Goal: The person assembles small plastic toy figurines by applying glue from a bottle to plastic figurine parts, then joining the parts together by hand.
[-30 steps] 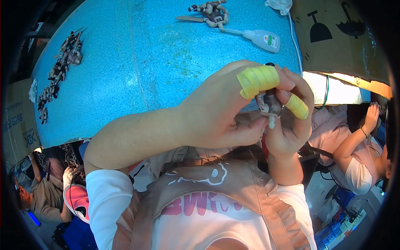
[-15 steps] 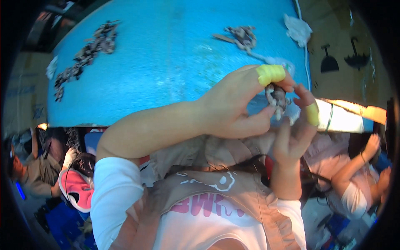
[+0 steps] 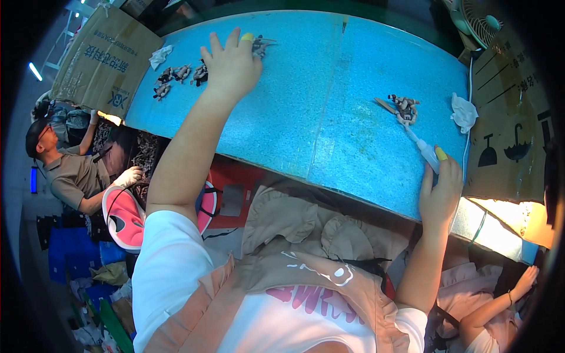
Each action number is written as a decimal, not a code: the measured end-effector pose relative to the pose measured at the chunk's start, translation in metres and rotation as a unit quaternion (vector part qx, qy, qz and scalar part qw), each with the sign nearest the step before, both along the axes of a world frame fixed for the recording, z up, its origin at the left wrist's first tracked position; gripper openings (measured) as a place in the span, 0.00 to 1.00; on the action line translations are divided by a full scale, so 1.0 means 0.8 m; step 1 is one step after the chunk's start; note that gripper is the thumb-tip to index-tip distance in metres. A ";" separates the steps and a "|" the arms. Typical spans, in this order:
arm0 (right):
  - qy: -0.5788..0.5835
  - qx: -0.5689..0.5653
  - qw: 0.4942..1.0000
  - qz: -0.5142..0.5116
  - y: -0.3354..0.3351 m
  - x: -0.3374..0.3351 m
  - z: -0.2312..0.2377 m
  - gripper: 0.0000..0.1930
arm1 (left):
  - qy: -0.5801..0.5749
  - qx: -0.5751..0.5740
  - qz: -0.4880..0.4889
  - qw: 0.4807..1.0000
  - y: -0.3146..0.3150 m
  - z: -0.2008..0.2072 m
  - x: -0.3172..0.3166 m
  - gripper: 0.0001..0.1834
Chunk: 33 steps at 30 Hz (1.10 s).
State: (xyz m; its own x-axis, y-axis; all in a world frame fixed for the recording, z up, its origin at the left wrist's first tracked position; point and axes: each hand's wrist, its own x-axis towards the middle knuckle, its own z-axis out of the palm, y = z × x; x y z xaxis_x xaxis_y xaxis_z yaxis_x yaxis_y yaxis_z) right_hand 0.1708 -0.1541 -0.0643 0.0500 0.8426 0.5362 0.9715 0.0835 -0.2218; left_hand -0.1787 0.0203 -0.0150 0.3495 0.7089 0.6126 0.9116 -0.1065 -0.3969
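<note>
My left hand [image 3: 231, 69] is stretched over the far left of the blue tabletop [image 3: 282, 112], fingers spread. Beneath and beside it lie several small brown and pinkish figurines [image 3: 179, 73]; one dark figurine [image 3: 259, 47] shows by the yellow-wrapped finger, others are partly covered by the hand. At the right, my right hand [image 3: 442, 191] has its thumb and a yellow-wrapped finger around a slim white bottle [image 3: 428, 155] with a thin nozzle. The nozzle reaches toward a small pile of figurine pieces [image 3: 406, 109], with a flat brown stick [image 3: 385, 106] poking out beside it.
Cardboard boxes [image 3: 103, 62] flank the table, one at each side. Crumpled white tissues [image 3: 464, 113] lie near both ends. A fan [image 3: 481, 22] stands at the far right corner. One person [image 3: 73, 170] sits at the left; another person's arm [image 3: 500, 306] shows at lower right.
Both hands were together at the right with a small figurine between them. My left hand has swung to the far left and opened; my right hand has closed on the white bottle.
</note>
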 end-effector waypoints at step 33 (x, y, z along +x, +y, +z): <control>0.782 0.075 0.586 0.200 -0.036 -0.050 0.037 0.22 | -0.563 -0.755 -0.325 0.091 -0.113 -0.027 0.219 0.26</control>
